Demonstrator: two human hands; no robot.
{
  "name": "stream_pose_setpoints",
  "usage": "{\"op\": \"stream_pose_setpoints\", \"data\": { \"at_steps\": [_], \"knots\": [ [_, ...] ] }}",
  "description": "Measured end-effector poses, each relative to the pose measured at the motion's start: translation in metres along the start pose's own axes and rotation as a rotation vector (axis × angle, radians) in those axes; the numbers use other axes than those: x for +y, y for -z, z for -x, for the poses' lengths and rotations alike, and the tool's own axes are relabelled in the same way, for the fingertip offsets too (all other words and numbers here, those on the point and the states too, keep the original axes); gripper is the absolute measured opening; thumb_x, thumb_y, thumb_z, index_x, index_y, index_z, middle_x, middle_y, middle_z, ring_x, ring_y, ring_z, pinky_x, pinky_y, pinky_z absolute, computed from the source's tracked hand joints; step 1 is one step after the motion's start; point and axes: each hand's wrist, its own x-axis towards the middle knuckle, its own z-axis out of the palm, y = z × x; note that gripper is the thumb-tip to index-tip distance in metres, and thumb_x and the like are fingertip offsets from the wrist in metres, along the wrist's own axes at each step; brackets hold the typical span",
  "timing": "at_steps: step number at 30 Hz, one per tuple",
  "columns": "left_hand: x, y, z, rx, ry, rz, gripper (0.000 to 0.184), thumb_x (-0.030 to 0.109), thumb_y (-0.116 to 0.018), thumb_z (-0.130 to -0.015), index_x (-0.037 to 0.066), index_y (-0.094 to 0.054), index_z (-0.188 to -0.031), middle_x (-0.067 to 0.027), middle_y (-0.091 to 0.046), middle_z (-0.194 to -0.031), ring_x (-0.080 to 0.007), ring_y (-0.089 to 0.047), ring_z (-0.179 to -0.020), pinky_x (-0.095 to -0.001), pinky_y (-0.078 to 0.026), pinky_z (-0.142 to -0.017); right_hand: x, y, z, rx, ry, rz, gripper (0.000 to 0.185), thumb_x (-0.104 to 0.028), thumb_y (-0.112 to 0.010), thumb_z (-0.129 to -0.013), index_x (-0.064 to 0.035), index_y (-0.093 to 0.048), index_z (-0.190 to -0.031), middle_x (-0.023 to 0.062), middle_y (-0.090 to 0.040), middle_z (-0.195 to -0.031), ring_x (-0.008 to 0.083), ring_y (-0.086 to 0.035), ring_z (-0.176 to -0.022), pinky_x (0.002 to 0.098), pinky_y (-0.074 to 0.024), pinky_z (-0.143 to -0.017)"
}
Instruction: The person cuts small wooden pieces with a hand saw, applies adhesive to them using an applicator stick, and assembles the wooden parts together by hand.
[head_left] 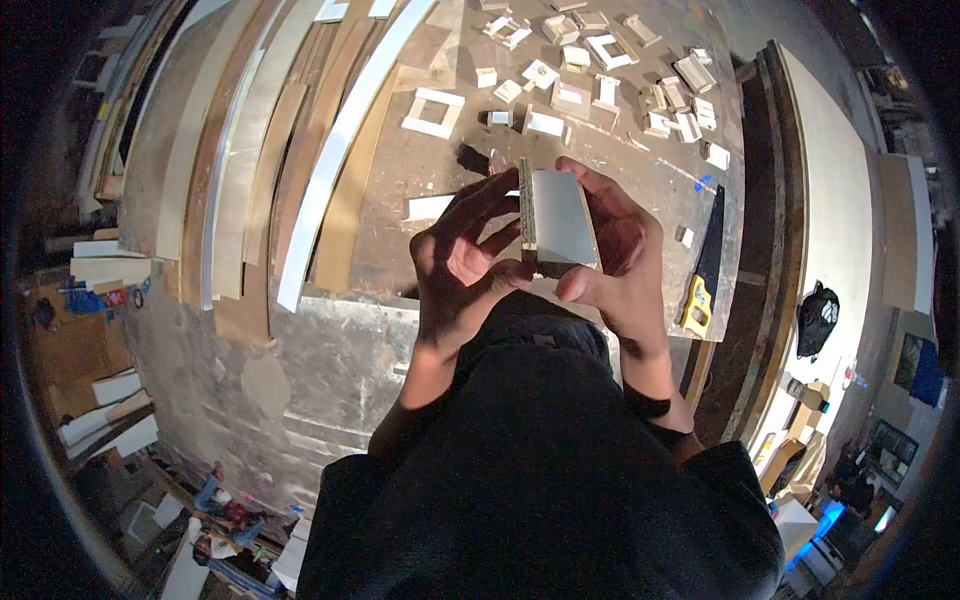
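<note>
A small piece made of wooden boards [560,215], with a pale smooth face and a rough cut edge on its left, is held up in front of my chest. My left hand [465,265] grips it from the left, thumb at its lower corner. From the right, my right hand [625,250] closes on it, with the thumb near the bottom and the fingers along the far side. Under the hands lies a brown worktable [400,210]. A white offcut [430,207] shows beside my left fingers, partly hidden by them.
Several small wooden blocks and frames [433,112] are scattered over the table's far side. Long boards [345,150] lie along the left. A yellow-handled handsaw [698,305] rests near the right edge. A black bag [818,320] sits on a pale panel [835,200]. Another person [225,525] is at lower left.
</note>
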Motion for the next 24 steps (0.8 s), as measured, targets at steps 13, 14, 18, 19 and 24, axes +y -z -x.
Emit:
{"op": "stream_pose_setpoints", "data": {
  "at_steps": [13, 14, 18, 19, 24],
  "knots": [
    [-0.001, -0.006, 0.004, 0.056, -0.013, 0.007, 0.071, 0.011, -0.085, -0.075, -0.001, -0.052, -0.138, -0.0148, -0.05, -0.143, -0.0245, -0.055, -0.125, -0.0385, -0.05, -0.102, -0.008, -0.008, 0.002, 0.024, -0.049, -0.017, 0.101, -0.016, -0.099, -0.055, 0.0116, -0.046, -0.136, 0.0174, -0.059, -0.131, 0.0232, -0.058, -0.121, 0.0374, -0.0453, -0.105],
    [-0.001, -0.006, 0.004, 0.058, -0.006, -0.005, 0.072, 0.011, -0.085, -0.076, -0.001, -0.052, -0.138, -0.0149, -0.05, -0.142, -0.0246, -0.055, -0.125, -0.0388, -0.05, -0.102, -0.006, -0.007, 0.001, 0.017, -0.022, -0.003, 0.1, -0.016, -0.098, -0.055, 0.0114, -0.046, -0.136, 0.0173, -0.059, -0.13, 0.0232, -0.059, -0.12, 0.0377, -0.0457, -0.104],
    [-0.001, -0.006, 0.004, 0.054, -0.014, -0.004, 0.072, 0.013, -0.085, -0.076, -0.001, -0.051, -0.138, -0.0148, -0.051, -0.142, -0.0247, -0.055, -0.125, -0.0397, -0.05, -0.103, -0.008, -0.009, 0.002, 0.024, -0.017, -0.001, 0.098, -0.017, -0.098, -0.056, 0.0111, -0.048, -0.135, 0.0169, -0.061, -0.128, 0.0233, -0.059, -0.119, 0.0387, -0.0454, -0.104],
    [0.0, -0.006, 0.004, 0.051, -0.02, 0.001, 0.072, 0.014, -0.085, -0.076, -0.001, -0.051, -0.138, -0.0147, -0.051, -0.142, -0.0248, -0.055, -0.125, -0.0403, -0.049, -0.103, -0.01, -0.009, 0.002, 0.025, -0.016, -0.002, 0.098, -0.017, -0.098, -0.056, 0.0111, -0.048, -0.135, 0.0169, -0.061, -0.128, 0.0233, -0.059, -0.119, 0.0387, -0.0454, -0.104],
    [-0.003, -0.007, 0.005, 0.059, -0.026, -0.001, 0.072, 0.014, -0.086, -0.076, -0.001, -0.052, -0.137, -0.0149, -0.052, -0.142, -0.0253, -0.056, -0.124, -0.0418, -0.049, -0.104, -0.01, -0.008, 0.004, 0.026, -0.042, -0.026, 0.094, -0.017, -0.097, -0.057, 0.0114, -0.05, -0.133, 0.0177, -0.06, -0.128, 0.0228, -0.059, -0.119, 0.0394, -0.0434, -0.106]
  ]
}}
